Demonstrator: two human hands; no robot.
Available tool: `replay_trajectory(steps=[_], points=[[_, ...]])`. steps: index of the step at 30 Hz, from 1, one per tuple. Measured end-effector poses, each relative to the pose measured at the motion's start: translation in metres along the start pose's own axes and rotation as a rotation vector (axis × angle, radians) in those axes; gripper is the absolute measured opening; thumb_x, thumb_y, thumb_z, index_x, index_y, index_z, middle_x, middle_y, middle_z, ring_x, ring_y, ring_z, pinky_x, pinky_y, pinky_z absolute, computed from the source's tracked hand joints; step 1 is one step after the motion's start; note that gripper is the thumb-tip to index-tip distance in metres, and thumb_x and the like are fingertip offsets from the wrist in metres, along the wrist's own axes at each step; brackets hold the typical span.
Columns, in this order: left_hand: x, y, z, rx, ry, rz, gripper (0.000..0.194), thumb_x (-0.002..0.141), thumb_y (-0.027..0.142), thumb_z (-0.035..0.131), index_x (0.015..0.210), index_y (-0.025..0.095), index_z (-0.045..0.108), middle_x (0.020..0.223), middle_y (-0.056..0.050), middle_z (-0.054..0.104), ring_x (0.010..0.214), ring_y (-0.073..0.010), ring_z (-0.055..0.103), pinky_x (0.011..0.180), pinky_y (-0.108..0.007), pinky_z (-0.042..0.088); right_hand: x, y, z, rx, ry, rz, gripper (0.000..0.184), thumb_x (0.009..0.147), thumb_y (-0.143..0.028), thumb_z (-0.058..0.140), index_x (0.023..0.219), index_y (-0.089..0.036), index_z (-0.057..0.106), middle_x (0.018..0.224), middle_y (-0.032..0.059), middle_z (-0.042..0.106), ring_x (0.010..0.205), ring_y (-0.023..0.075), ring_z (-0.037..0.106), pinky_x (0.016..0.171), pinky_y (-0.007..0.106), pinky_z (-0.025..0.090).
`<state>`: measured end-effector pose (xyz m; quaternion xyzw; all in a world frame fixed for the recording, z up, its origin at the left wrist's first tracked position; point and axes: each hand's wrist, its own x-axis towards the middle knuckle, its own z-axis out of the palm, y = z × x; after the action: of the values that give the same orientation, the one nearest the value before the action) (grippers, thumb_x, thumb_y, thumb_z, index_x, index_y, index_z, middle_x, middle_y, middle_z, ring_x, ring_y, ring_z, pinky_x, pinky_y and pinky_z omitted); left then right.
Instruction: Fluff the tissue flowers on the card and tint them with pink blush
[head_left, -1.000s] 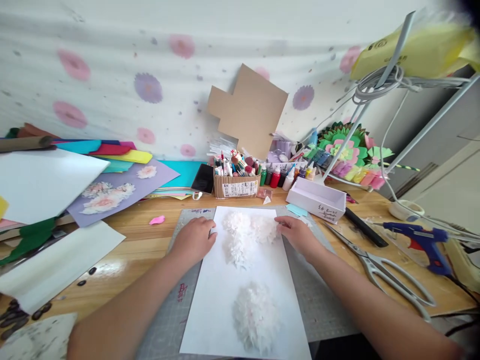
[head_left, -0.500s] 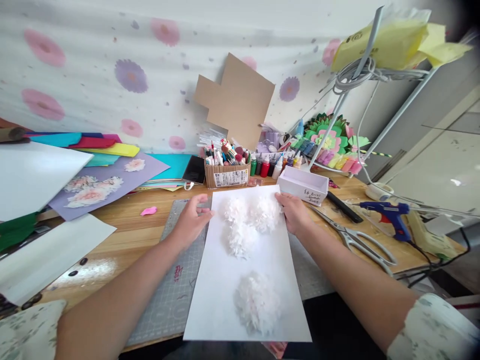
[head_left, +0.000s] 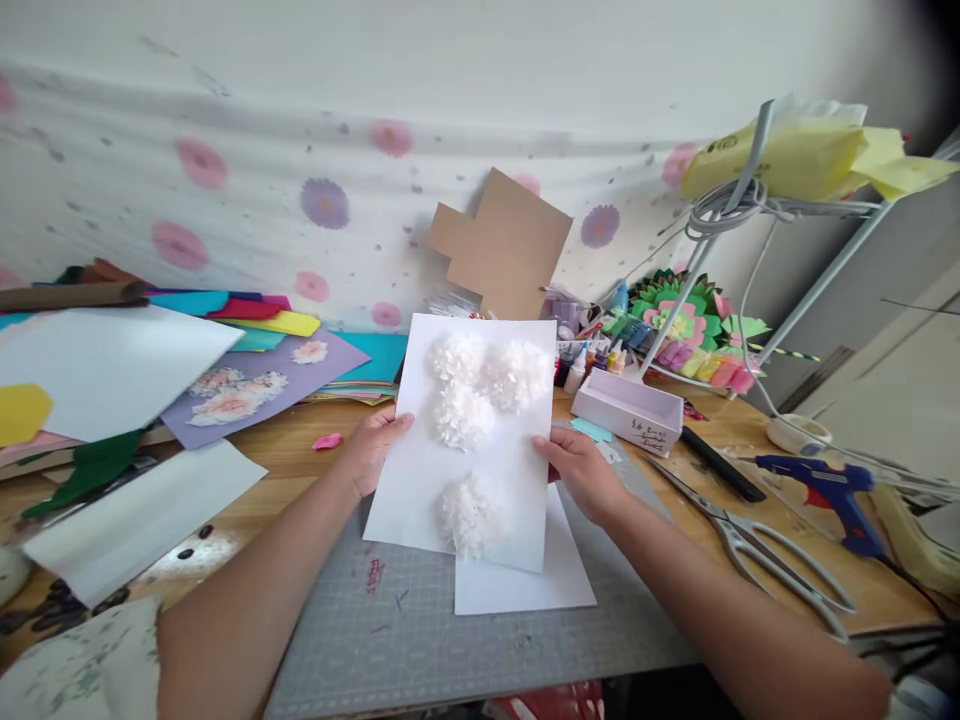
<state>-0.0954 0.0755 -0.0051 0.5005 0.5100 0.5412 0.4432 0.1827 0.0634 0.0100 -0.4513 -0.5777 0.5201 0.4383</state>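
Note:
Both hands hold up a white sheet of paper (head_left: 412, 500) that bears several fluffy white paper flowers (head_left: 461, 415). My left hand (head_left: 376, 445) grips its left edge, thumb on the front face. On the right edge, my right hand (head_left: 581, 468) pinches the sheet between thumb and fingers. The sheet is tilted up toward me. Beneath it, a second white sheet (head_left: 525, 595) lies on the grey cutting mat (head_left: 390, 640), its upper part hidden.
At the right lie large scissors (head_left: 757, 540), a blue glue gun (head_left: 825, 490) and a black-handled tool (head_left: 724, 465) near a white box (head_left: 630, 410). On the left are a purple sheet with flowers (head_left: 330, 375), a white strip (head_left: 146, 520) and a pink scrap (head_left: 327, 441).
The flowered sheet has been raised and tilted up, uncovering a second white sheet below. My left hand has closed on its left edge. The camera view has shifted.

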Motion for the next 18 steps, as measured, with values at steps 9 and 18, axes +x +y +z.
replay_trajectory(steps=[9, 18], points=[[-0.015, 0.020, -0.027, 0.516, 0.573, 0.762, 0.026, 0.083, 0.031, 0.054, 0.105, 0.018, 0.053, 0.111, -0.014, 0.054, 0.118, -0.0284, 0.045, 0.107, -0.051, 0.029, 0.095, -0.030, 0.098, -0.160, 0.453, -0.293, 0.026, 0.081, -0.035, 0.047, 0.059, -0.021, 0.049, 0.056, -0.0010, 0.051, 0.060, 0.0160, 0.045, 0.058, 0.026, 0.034], [-0.008, -0.014, 0.007, 0.893, 0.239, 0.780, 0.060, 0.091, 0.033, 0.048, 0.143, 0.009, 0.027, 0.147, -0.026, 0.031, 0.140, -0.0344, 0.026, 0.108, -0.055, 0.031, 0.121, -0.026, 0.156, -0.173, 0.622, -0.338, 0.030, 0.088, -0.037, 0.035, 0.073, -0.020, 0.055, 0.074, 0.0033, 0.060, 0.070, 0.0168, 0.051, 0.069, 0.026, 0.038]])
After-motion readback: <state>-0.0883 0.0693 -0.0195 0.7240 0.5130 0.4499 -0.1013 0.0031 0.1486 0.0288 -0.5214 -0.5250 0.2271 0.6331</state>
